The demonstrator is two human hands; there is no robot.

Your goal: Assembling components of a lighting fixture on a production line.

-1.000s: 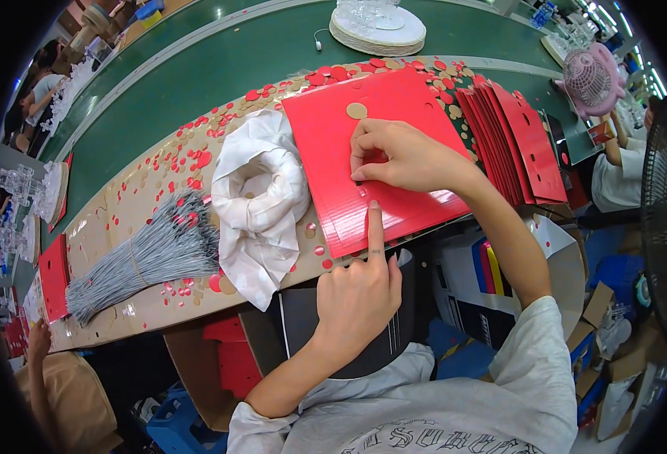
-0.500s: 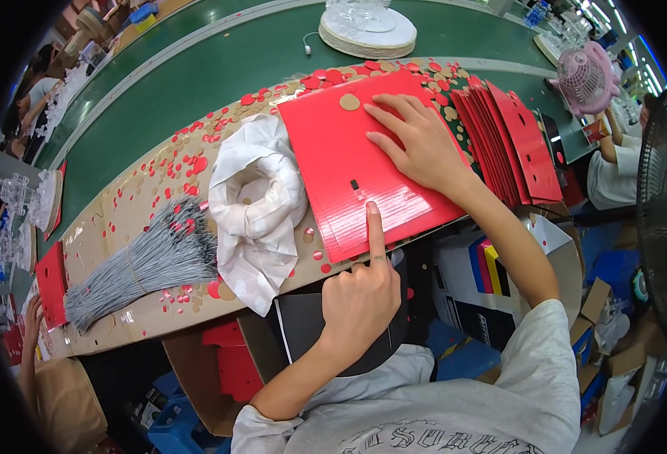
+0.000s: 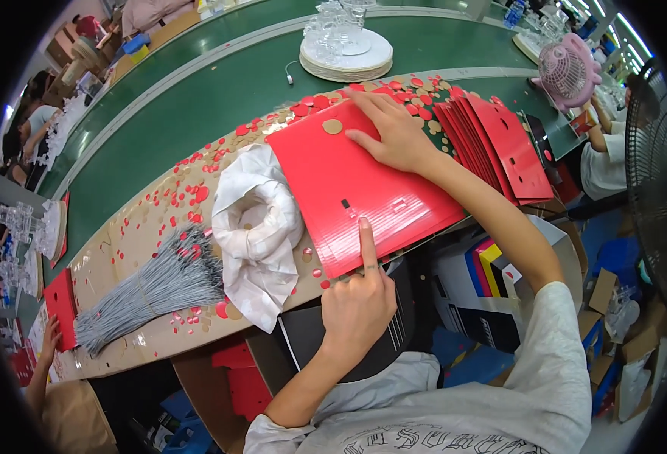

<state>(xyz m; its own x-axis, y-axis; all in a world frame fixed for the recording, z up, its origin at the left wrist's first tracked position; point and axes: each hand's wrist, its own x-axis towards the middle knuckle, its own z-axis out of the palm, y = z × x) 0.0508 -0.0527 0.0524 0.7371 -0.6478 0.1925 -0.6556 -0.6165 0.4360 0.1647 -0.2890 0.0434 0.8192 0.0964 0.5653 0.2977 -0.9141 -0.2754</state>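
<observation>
A flat red corrugated sheet (image 3: 363,189) with small punched slots lies on the cardboard-covered bench (image 3: 136,250). My right hand (image 3: 394,136) lies flat on its far edge, fingers spread, beside a round tan cutout (image 3: 332,126). My left hand (image 3: 357,303) is at the sheet's near edge, fist closed with the index finger stretched out and pressing on the sheet. A stack of similar red sheets (image 3: 500,144) fans out to the right of my right hand.
A crumpled white cloth (image 3: 254,227) and a bundle of grey cords (image 3: 152,284) lie left of the sheet. Red and tan punched circles litter the bench. Beyond runs a green conveyor (image 3: 197,98) carrying white plates with glassware (image 3: 346,45). A pink fan (image 3: 568,72) stands at right. Other people work at left.
My right hand slid from the middle of the sheet up to its far edge. The sheet shifted slightly. My left index finger stays pressed on the near edge.
</observation>
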